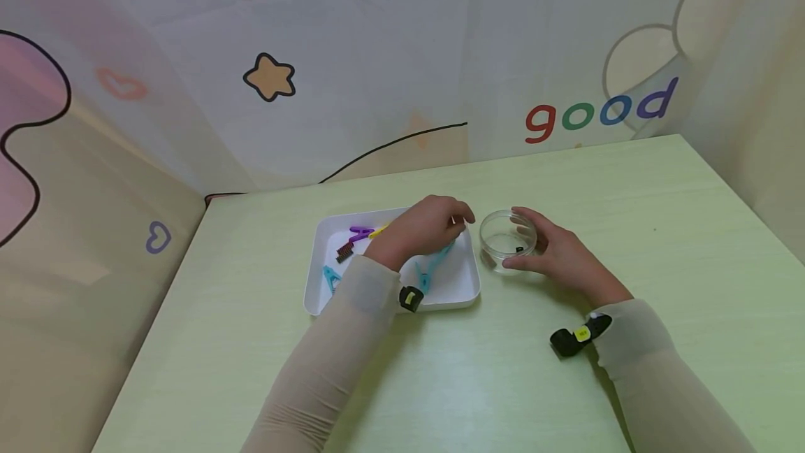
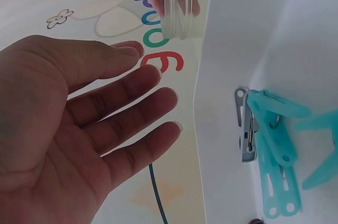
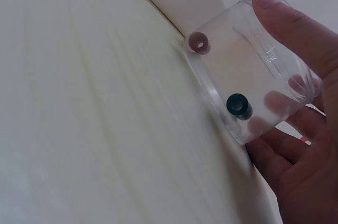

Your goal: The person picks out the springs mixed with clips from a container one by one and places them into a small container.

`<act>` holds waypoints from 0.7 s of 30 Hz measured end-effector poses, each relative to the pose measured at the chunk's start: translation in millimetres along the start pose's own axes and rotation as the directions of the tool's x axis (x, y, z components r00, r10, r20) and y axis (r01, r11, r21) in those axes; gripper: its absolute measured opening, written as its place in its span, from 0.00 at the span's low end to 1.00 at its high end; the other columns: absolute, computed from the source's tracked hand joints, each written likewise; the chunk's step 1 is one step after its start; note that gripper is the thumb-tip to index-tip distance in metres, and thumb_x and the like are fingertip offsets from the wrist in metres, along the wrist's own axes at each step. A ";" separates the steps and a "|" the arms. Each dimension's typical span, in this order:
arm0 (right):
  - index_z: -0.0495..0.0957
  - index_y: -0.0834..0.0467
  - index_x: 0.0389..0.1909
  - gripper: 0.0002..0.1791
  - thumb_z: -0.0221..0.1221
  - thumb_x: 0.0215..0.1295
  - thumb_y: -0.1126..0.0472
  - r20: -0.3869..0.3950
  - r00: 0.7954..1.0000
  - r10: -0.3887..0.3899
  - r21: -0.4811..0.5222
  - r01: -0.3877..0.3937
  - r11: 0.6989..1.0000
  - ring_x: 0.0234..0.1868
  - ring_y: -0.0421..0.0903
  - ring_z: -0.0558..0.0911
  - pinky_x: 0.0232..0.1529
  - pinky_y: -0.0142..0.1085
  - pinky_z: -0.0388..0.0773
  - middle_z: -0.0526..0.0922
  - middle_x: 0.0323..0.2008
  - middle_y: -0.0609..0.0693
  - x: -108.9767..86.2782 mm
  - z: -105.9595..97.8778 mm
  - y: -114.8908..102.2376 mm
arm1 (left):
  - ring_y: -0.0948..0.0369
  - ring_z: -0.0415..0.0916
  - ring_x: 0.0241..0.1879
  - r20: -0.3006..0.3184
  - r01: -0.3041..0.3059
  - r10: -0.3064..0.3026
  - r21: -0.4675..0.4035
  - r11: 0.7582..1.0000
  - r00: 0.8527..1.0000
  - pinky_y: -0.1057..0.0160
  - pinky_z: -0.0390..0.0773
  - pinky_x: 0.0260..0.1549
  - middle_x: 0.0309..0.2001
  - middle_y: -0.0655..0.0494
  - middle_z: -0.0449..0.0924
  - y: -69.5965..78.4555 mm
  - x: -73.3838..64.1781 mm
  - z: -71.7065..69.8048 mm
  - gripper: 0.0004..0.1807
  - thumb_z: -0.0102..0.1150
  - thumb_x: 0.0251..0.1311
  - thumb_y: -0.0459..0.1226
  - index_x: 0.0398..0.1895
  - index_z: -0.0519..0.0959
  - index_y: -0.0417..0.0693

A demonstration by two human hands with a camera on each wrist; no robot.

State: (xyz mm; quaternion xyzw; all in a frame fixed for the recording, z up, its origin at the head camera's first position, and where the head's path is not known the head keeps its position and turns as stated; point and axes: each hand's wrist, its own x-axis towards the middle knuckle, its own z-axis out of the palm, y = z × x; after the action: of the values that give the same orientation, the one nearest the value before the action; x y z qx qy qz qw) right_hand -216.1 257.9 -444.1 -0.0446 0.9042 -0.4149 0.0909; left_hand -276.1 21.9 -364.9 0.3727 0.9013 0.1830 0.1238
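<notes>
Head view shows two bare hands at work over a pale green table (image 1: 472, 383). The left hand (image 1: 428, 226) hovers over the far right part of a white tray (image 1: 462, 282), its fingertips pointing toward a clear round jar (image 1: 501, 256) that sits just beside the tray's right side. In the left wrist view that hand is released, its fingers relaxed and slightly bent. The right hand (image 1: 556, 254) grasps the jar from its right, thumb on the near side and fingers round the far side; whether the jar's base touches the tabletop, I cannot tell. Seen from the right wrist, the jar contains two small ring-like pieces: a reddish-brown ring (image 3: 193, 42) and a dark green ring (image 3: 238, 106), set apart from each other. Within the tray, a purple clip (image 1: 360, 233) lies next to a yellow piece (image 1: 379, 231), with a brown comb-like piece (image 1: 344, 252) nearer the person and a light blue clip (image 1: 331, 275) toward the front left. Turquoise clips (image 1: 425, 279) lie in the right half; the left wrist view shows a grey clip (image 2: 245, 123) against them. Behind the table, a printed backdrop (image 1: 377, 54) bears an orange star (image 1: 269, 77) and the word "good" (image 1: 567, 117).
</notes>
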 end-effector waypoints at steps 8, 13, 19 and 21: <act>0.46 0.28 0.65 0.50 0.62 0.40 0.31 -0.002 1.000 0.009 0.006 -0.009 1.000 0.67 0.53 0.60 0.61 0.56 0.60 0.55 0.69 0.47 0.2 0.7 0.5 | 0.65 0.71 0.41 0.001 0.033 -0.033 0.001 0.999 0.999 0.66 0.75 0.46 0.43 0.61 0.77 -10.1 -1.9 0.1 0.15 0.45 0.63 0.39 0.50 0.77 0.52; 0.46 0.29 0.66 0.52 0.62 0.39 0.30 -0.004 1.000 0.009 -0.003 -0.009 1.000 0.67 0.54 0.59 0.62 0.57 0.59 0.55 0.69 0.48 1.0 0.7 0.1 | 0.64 0.71 0.41 0.005 0.068 -0.068 -0.009 0.998 0.998 0.65 0.75 0.47 0.44 0.60 0.77 -15.9 -3.8 0.0 0.15 0.46 0.63 0.39 0.50 0.77 0.52; 0.46 0.32 0.67 0.54 0.63 0.37 0.30 -0.015 1.000 0.012 -0.004 -0.012 1.000 0.69 0.53 0.58 0.62 0.55 0.60 0.56 0.69 0.43 3.7 2.3 0.2 | 0.64 0.71 0.40 -0.001 0.099 -0.099 -0.002 0.995 0.995 0.66 0.76 0.43 0.42 0.60 0.77 -22.3 -6.1 0.7 0.15 0.45 0.63 0.38 0.50 0.77 0.51; 0.46 0.31 0.67 0.54 0.63 0.36 0.30 -0.016 1.000 0.017 -0.006 -0.017 1.000 0.69 0.53 0.58 0.62 0.56 0.59 0.57 0.68 0.43 3.9 2.4 0.1 | 0.63 0.71 0.41 -0.002 0.103 -0.103 -0.002 0.995 0.995 0.66 0.76 0.44 0.42 0.59 0.77 -24.1 -6.5 0.6 0.16 0.45 0.63 0.38 0.50 0.77 0.51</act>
State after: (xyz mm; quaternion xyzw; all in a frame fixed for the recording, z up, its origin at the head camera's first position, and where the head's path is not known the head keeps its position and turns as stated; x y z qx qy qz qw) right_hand -219.4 255.5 -446.2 -0.0339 0.9066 -0.4115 0.0871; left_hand -286.5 1.6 -375.1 0.3255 0.9193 0.1774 0.1324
